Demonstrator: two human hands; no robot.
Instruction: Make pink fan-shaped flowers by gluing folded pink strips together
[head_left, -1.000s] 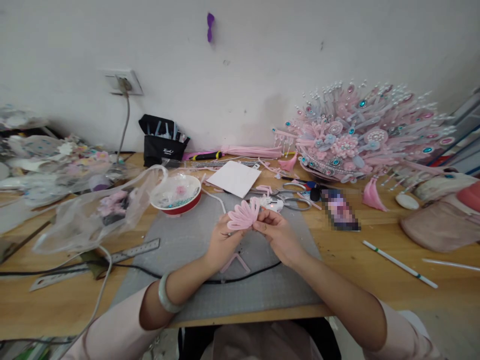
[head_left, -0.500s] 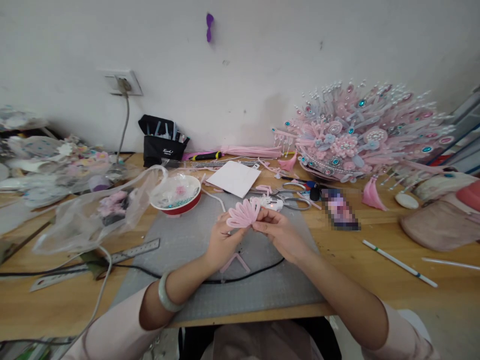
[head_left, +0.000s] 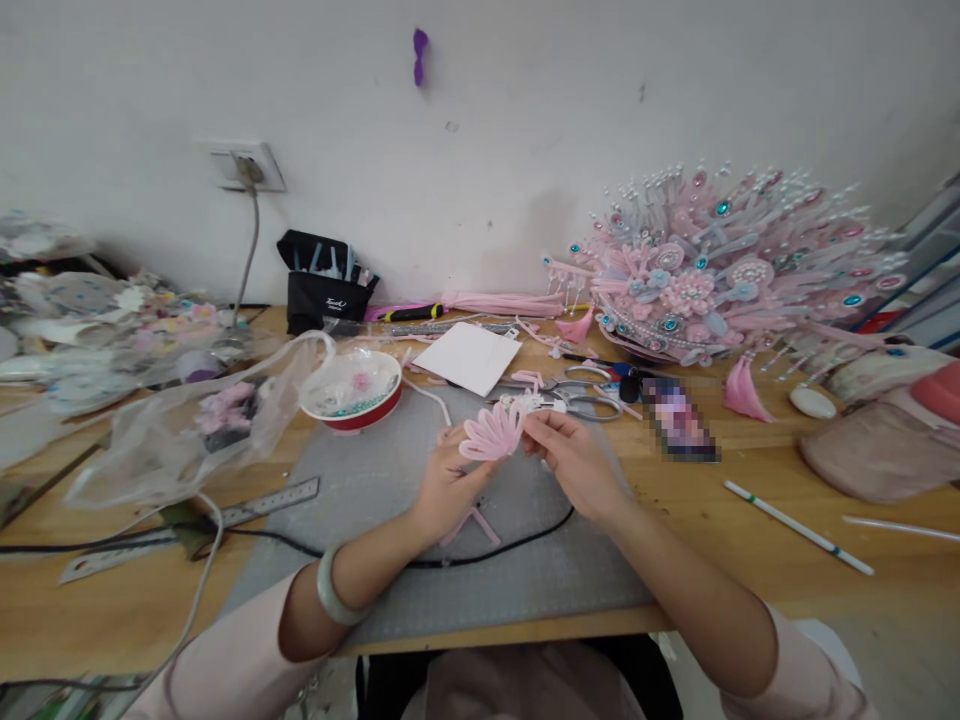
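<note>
A pink fan of fuzzy looped petals, like a pipe cleaner flower [head_left: 491, 430], is held up over the grey cutting mat [head_left: 360, 600]. My left hand [head_left: 450, 490] grips it from the left and below, the thumb along its base. At the flower's right edge, my right hand [head_left: 574, 460] is closed with thumb and forefinger together on the outer loops. Short pink pipe cleaner pieces [head_left: 480, 525] lie on the mat below my hands. Behind the flower is a small white device [head_left: 551, 404], partly covered.
Scissors [head_left: 592, 400] and a white square card [head_left: 469, 357] lie beyond my hands. To the left are a red-rimmed bowl [head_left: 367, 415] of beads and a steel ruler [head_left: 277, 502]. A jewelled pink headdress [head_left: 690, 280] stands back right. A black cable [head_left: 517, 550] crosses the mat.
The flower has turned and shifted slightly right, its loops now seen more from the side. My right hand has moved a little to the right along its edge.
</note>
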